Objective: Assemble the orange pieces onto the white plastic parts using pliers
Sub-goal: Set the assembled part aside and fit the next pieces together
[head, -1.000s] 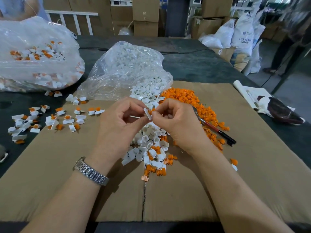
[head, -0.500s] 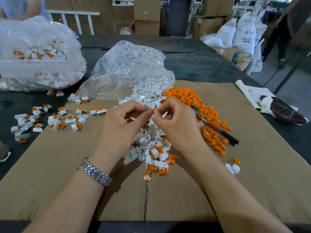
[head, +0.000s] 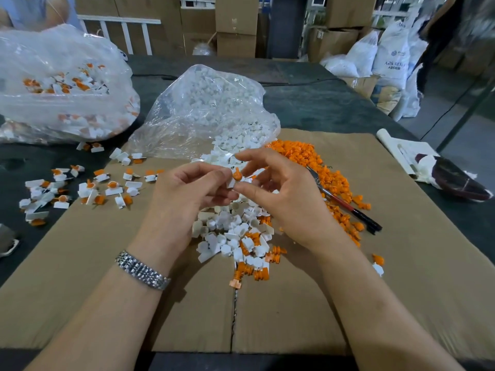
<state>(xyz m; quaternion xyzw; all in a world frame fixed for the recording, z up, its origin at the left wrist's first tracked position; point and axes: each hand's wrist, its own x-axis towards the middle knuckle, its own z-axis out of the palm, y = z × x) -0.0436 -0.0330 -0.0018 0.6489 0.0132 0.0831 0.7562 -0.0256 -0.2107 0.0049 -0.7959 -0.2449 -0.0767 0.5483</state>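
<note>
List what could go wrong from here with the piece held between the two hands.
1. The left hand pinches a small white part with an orange piece standing on top; the right hand has its fingers spread, so the orange piece may pop off half seated.
2. If dropped, it would likely land in the loose mixed pile below.
3. The pliers lie unused among orange pieces.

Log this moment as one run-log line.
left hand: pinches white part with orange piece seated | right hand: fingers open, thumb at part | pliers: idle on cardboard
</note>
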